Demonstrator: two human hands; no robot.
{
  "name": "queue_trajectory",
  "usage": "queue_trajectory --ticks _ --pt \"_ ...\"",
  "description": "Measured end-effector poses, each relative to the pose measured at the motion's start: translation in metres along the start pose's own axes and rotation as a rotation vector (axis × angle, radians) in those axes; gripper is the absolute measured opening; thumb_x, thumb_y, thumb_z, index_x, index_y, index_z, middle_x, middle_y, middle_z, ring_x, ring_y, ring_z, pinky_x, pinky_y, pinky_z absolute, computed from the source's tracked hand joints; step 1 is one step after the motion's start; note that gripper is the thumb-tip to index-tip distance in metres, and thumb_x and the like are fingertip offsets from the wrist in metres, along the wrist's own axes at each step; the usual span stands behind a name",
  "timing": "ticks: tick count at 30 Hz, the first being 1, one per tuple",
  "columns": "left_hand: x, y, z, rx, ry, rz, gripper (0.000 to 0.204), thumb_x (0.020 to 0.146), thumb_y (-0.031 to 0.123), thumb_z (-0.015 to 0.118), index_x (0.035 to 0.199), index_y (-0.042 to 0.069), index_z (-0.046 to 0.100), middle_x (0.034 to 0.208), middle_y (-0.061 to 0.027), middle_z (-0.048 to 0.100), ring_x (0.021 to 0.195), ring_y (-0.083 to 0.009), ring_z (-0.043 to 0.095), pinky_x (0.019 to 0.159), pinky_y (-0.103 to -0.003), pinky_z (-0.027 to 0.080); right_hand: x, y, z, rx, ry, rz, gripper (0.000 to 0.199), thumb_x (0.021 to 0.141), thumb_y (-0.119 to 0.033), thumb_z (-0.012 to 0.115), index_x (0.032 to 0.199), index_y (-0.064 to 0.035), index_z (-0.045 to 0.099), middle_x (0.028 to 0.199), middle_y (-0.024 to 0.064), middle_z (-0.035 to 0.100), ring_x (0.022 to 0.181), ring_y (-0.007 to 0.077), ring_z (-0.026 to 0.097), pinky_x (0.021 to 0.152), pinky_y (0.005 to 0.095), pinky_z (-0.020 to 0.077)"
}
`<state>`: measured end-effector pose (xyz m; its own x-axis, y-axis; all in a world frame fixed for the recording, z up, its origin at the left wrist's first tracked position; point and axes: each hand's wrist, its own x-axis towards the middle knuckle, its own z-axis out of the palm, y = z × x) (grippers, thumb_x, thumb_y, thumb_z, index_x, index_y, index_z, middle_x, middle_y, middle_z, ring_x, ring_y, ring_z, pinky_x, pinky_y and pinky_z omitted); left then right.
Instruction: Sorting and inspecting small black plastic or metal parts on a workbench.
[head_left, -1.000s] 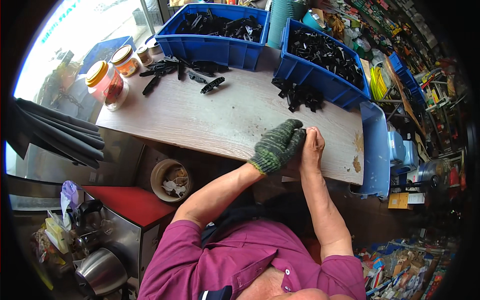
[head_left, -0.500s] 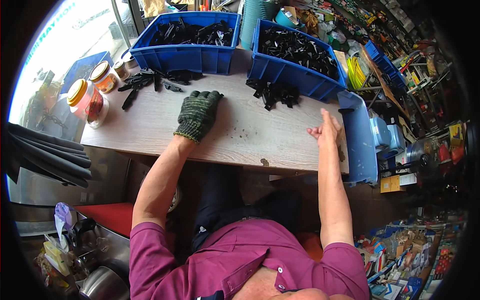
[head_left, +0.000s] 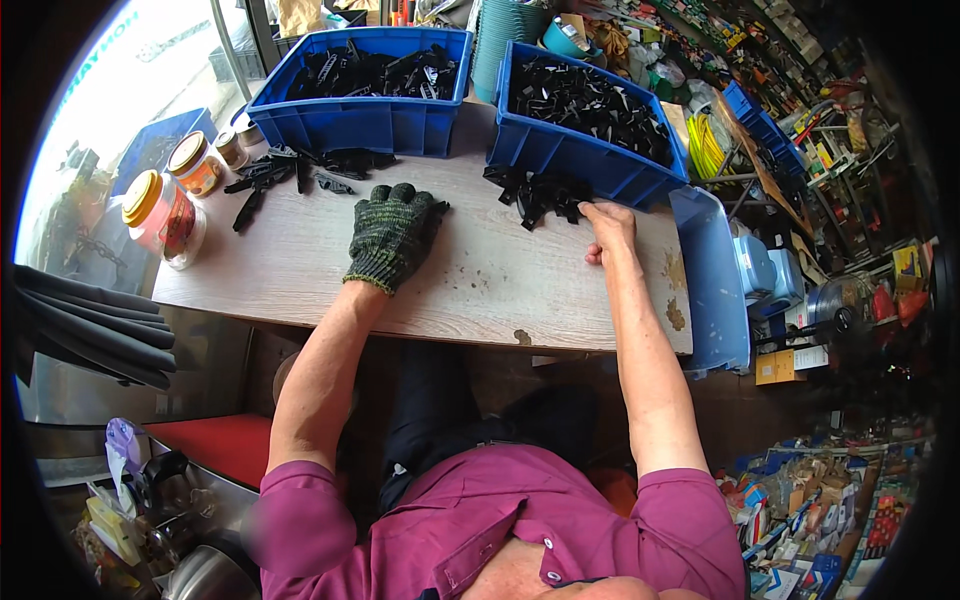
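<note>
Left hand (head_left: 392, 235), in a green knitted glove, lies palm down on the pale wooden worktop (head_left: 300, 270), fingers spread flat, its grip pinching nothing. Over on the other side, the bare right hand (head_left: 606, 228) reaches to the small pile of black plastic parts (head_left: 537, 190) lying just in front of the right blue bin (head_left: 590, 160); its fingertips touch the edge of that pile, though from this angle I cannot tell whether the grip is pressed together on a piece or only resting against it. A second scatter of black parts (head_left: 290, 172) sits near the left blue bin (head_left: 360, 120), just beyond the gloved hand. Both bins are heaped with the same black pieces. At the far left edge of the worktop stand two jars with orange lids (head_left: 160, 210). A blue lid or tray (head_left: 712, 280) leans against the worktop's right end.
</note>
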<state>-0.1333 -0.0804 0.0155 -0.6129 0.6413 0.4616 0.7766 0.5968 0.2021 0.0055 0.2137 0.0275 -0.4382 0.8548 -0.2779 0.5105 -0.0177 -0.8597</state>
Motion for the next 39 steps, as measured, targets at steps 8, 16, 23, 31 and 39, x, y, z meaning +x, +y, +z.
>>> queue_trajectory --ticks 8,16,23,31,39 --pt "0.0 -0.001 0.0 -0.014 0.049 0.007 0.018 0.093 0.033 0.064 0.098 0.017 0.071 0.098 -0.006 0.066 0.095 -0.0326 0.06 0.078 -0.048 0.047 0.002 0.0 -0.005 -0.117 -0.08 -0.097 0.03 0.085 -0.024 0.073 0.109 -0.0073 0.068 0.07 0.0043 0.058 0.039 0.0111 0.045 0.035 0.0307 0.0441" --pt "-0.002 -0.003 0.001 -0.021 0.069 0.013 0.02 0.093 0.034 0.064 0.097 0.016 0.072 0.099 -0.0062 0.066 0.095 -0.0331 0.06 0.078 -0.048 0.047 0.001 0.005 -0.01 -0.146 -0.137 -0.116 0.026 0.079 -0.018 0.071 0.1 -0.0028 0.067 0.069 0.0045 0.061 0.043 0.013 0.051 0.038 0.0319 0.0505" --pt "-0.002 -0.006 0.001 -0.034 0.074 0.01 0.019 0.092 0.032 0.065 0.096 0.016 0.072 0.099 -0.0069 0.067 0.095 -0.0332 0.061 0.078 -0.048 0.047 -0.002 0.008 -0.011 -0.135 -0.143 -0.096 0.024 0.083 -0.018 0.072 0.099 -0.0024 0.064 0.066 0.0038 0.056 0.038 0.0109 0.045 0.034 0.0305 0.0464" --pt "-0.003 -0.008 0.001 -0.048 0.082 0.013 0.017 0.09 0.031 0.067 0.094 0.015 0.072 0.098 -0.0071 0.067 0.094 -0.0333 0.061 0.078 -0.048 0.048 -0.008 0.01 -0.018 -0.095 -0.135 0.002 0.017 0.084 -0.015 0.068 0.093 -0.0037 0.058 0.059 0.0008 0.047 0.04 0.0115 0.046 0.036 0.0336 0.0492" --pt "-0.005 -0.01 0.002 -0.073 0.117 0.017 0.015 0.089 0.029 0.067 0.094 0.015 0.072 0.095 -0.007 0.067 0.093 -0.0332 0.061 0.078 -0.047 0.048 -0.019 0.013 -0.025 0.027 -0.095 0.037 0.021 0.085 -0.02 0.07 0.091 -0.0049 0.057 0.059 -0.0001 0.042 0.04 0.0127 0.046 0.039 0.0341 0.0509"
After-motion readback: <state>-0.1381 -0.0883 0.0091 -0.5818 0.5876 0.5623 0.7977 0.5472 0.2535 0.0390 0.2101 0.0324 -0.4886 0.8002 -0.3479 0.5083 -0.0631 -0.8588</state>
